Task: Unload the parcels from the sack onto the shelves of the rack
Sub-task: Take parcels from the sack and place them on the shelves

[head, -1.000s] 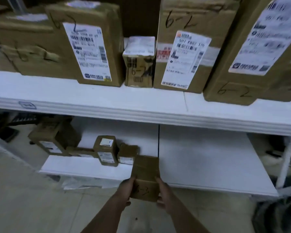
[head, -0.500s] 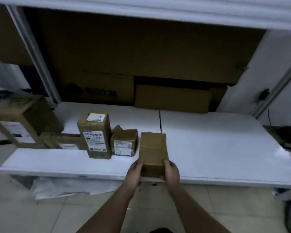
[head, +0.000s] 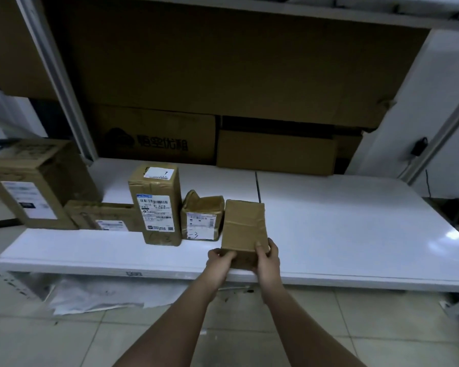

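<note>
- Since a moment ago the plain parcel (head: 243, 229) has slid further onto the lower shelf (head: 355, 229), closing up just right of the crumpled small parcel (head: 202, 217).
- Both my left hand (head: 221, 260) and right hand (head: 267, 256) grip its near end, fingers (head: 259, 249) curled round the edges.
- Four labelled parcels already stand to the left; the sack is out of view, so I cannot tell what remains.
- Taped brown cardboard, creased and matte; the shelf is smooth white board.
</note>
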The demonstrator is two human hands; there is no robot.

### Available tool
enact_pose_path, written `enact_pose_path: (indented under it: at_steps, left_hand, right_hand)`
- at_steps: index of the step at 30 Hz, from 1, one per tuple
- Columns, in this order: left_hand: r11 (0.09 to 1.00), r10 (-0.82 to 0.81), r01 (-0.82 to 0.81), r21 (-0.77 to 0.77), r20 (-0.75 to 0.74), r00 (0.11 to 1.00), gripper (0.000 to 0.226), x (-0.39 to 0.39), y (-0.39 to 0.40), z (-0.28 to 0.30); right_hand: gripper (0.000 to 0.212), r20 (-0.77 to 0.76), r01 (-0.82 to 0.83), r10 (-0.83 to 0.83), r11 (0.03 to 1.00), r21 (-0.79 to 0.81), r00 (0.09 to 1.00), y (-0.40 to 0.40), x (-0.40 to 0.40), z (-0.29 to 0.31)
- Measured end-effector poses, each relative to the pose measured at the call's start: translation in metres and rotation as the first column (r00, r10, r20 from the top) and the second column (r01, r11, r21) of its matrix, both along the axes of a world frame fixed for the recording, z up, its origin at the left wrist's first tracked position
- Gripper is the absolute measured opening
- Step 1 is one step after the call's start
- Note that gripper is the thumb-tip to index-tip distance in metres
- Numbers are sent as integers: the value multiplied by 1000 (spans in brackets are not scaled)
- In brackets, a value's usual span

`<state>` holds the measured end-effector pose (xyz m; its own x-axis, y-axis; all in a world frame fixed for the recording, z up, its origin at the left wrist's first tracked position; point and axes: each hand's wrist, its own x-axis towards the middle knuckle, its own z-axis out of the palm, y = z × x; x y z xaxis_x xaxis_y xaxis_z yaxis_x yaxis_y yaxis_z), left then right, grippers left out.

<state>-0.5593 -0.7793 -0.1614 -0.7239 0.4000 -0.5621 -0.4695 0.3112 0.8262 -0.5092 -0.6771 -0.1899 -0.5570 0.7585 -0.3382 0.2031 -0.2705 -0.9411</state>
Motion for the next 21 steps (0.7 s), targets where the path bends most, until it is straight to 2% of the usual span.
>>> enact_pose_path:
  at_steps: [9,21]
  left_hand:
    - [998,-56,57,13,-41,998,62,-6,-2,1]
    - [997,-79,78,-23,-90,993,63,-26,2,-5]
  right_hand:
    - [45,48,17,-24,990,143,999,17,-15,8]
    - [45,63,-14,3,982,188,998,36,-44,1]
